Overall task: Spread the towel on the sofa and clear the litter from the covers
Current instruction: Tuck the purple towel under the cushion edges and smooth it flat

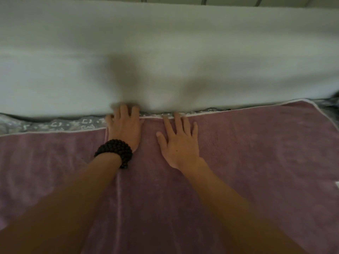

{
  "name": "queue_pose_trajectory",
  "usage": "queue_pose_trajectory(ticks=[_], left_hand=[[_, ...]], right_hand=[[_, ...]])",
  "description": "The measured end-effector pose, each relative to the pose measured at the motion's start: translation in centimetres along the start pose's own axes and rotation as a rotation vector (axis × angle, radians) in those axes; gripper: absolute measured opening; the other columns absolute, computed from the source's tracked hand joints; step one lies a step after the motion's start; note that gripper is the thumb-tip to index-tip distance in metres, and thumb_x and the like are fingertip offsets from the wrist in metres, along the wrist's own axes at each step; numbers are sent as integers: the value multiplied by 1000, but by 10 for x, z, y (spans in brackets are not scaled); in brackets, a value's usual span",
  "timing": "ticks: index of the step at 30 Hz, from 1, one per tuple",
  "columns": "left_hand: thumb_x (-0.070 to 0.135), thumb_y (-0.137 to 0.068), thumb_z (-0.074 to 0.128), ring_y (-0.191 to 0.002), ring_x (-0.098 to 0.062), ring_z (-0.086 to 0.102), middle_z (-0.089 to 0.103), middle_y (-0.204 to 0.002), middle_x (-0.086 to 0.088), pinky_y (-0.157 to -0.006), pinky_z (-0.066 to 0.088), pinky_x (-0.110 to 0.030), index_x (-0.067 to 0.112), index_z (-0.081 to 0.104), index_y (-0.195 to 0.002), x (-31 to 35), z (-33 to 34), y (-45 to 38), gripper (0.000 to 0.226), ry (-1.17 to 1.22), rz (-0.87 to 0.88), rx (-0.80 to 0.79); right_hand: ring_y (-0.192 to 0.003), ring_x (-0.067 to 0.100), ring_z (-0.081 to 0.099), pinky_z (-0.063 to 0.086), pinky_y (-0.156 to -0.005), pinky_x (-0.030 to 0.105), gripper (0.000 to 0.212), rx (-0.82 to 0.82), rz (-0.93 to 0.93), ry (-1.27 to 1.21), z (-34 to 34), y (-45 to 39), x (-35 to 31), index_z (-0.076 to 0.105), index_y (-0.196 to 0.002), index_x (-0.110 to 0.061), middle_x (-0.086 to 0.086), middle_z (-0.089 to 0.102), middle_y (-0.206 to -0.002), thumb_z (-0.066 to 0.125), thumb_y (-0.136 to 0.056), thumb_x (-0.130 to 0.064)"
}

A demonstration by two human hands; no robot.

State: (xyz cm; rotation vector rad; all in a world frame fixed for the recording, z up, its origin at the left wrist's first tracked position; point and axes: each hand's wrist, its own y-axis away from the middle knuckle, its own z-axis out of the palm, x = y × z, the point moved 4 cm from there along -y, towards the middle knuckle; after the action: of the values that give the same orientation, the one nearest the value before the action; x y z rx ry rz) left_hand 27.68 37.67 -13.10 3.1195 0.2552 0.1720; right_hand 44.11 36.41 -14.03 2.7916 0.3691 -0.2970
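A mauve towel [256,153] with a thin white hem lies spread over the sofa seat and fills the lower half of the view. My left hand [124,127], with a dark bead bracelet on the wrist, lies at the towel's far edge, its fingertips pushed against the foot of the white backrest [165,52]. My right hand [178,142] rests flat on the towel beside it, fingers apart, fingertips at the hem. A crease runs down the towel below my left wrist. No litter shows on the covers.
A grey patterned seat cover [55,124] shows in a strip between the towel's far edge and the backrest, and again at the far right [328,107]. A small white tag [337,185] sits at the towel's right edge.
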Motion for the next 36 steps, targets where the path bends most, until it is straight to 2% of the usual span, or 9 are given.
queue_pose_trajectory(ticks=[4,10,13,16,19,22,28,32,36], left_hand=[[44,-95,28,-138,-28,34,34,-152,-11,-111,27,-48,13,32,-144,-46,-5,32,58,31,248,-101],[58,-88,-1,-149,-13,-2,-2,-162,5,-118,6,-43,23,2,-153,-126,3,57,74,13,95,-350],[43,-98,18,-148,-15,8,12,-161,2,-119,10,-45,23,17,-151,-129,5,50,56,161,130,-326],[46,-94,35,-128,-28,42,48,-137,-5,-104,33,-49,23,52,-125,-177,-7,56,42,234,64,-112],[52,-93,40,-110,-32,49,57,-114,-8,-91,33,-46,18,57,-107,-204,-12,57,41,105,-59,-61],[43,-96,40,-106,-33,54,65,-108,-11,-91,31,-48,16,58,-113,-219,-14,46,36,103,-61,-60],[36,-96,43,-105,-35,50,60,-108,-16,-94,32,-54,10,57,-100,-225,-20,22,30,78,-23,-79],[36,-98,34,-113,-33,45,50,-122,-13,-93,34,-50,14,53,-118,-251,-24,24,35,204,133,-98],[43,-98,26,-131,-26,40,37,-148,-7,-100,29,-48,17,40,-138,-339,-41,55,50,54,220,-115]], right_hand=[[-151,25,-10,-7,-120,53,61,16,32,18,5,-5,6,6,-155,-33,4,-2,-165,11,-99,-57],[-150,32,-12,-6,-117,62,61,-19,268,15,10,-1,-40,4,-156,-25,6,-6,-165,11,-100,-49],[-151,31,-6,-7,-117,62,56,41,71,-26,31,19,-121,14,-155,-32,5,3,-165,13,-101,-49],[-151,27,6,1,-119,59,53,133,34,9,44,25,-147,24,-152,-36,3,17,-164,15,-102,-48],[-151,25,10,4,-119,57,53,194,62,27,45,20,-135,31,-151,-35,1,22,-162,16,-101,-46],[-151,22,3,0,-119,56,51,154,76,32,50,16,-138,25,-152,-37,-2,16,-164,14,-103,-47],[-150,29,-12,-7,-116,62,62,21,209,22,48,14,-194,9,-156,-27,5,0,-165,9,-100,-53],[-151,26,0,0,-117,62,56,116,163,26,68,14,-244,23,-153,-32,3,11,-165,17,-99,-49],[-151,25,4,3,-118,61,58,121,203,76,76,11,-242,23,-153,-32,2,13,-164,16,-98,-50]])
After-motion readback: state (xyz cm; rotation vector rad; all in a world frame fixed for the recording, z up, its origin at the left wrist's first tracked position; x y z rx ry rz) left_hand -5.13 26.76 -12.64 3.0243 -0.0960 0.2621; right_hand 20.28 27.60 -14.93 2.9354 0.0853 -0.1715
